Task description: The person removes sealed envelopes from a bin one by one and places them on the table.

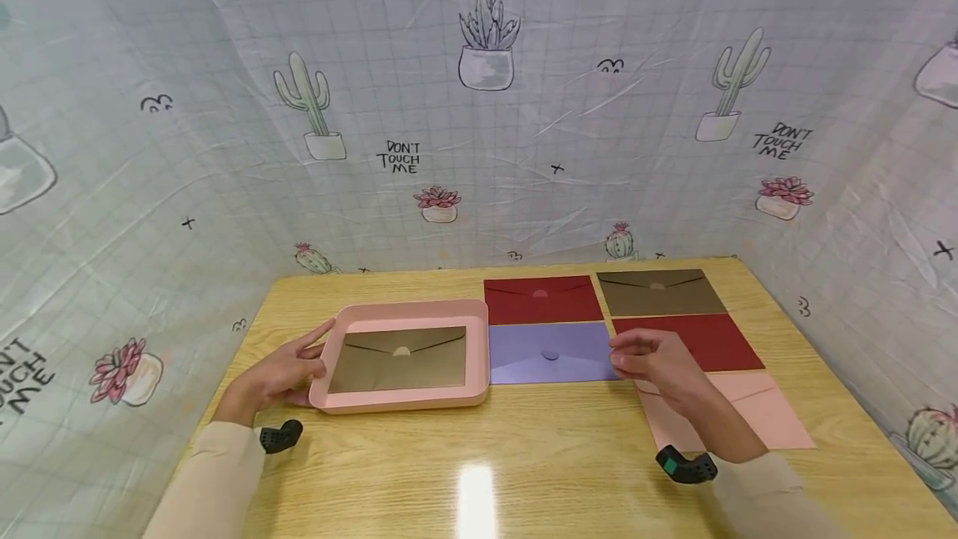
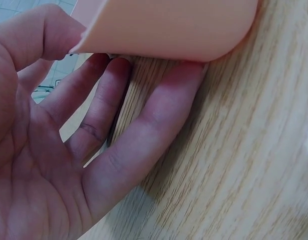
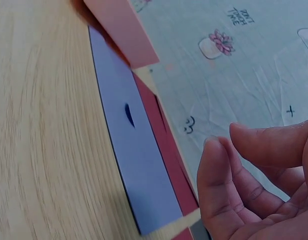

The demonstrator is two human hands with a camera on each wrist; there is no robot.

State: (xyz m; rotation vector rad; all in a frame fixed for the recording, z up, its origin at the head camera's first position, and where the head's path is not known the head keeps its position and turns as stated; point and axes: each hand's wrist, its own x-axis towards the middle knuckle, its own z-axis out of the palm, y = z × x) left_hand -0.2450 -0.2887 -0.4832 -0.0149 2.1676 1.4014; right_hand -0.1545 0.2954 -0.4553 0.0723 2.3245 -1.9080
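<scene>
My left hand [image 1: 279, 371] grips the left end of a pink tray [image 1: 404, 403], thumb at the rim and fingertips under its bottom edge in the left wrist view. A brown-gold envelope [image 1: 407, 368] lies flat inside the tray, flap side up. Over the right end of a purple envelope [image 1: 539, 366] hovers my right hand [image 1: 662, 364]. Its fingers are loosely bent, with a small gap between thumb and index fingertip and nothing held. In the right wrist view the purple envelope [image 3: 126, 145] lies on the table beyond that hand.
Behind the purple envelope is a red envelope [image 1: 524, 306]. To the right, a brown envelope [image 1: 662, 299], another red envelope [image 1: 718, 343] and a pink envelope [image 1: 748, 418] form a column. A patterned cloth [image 1: 554, 123] hangs behind the wooden table [image 1: 569, 456].
</scene>
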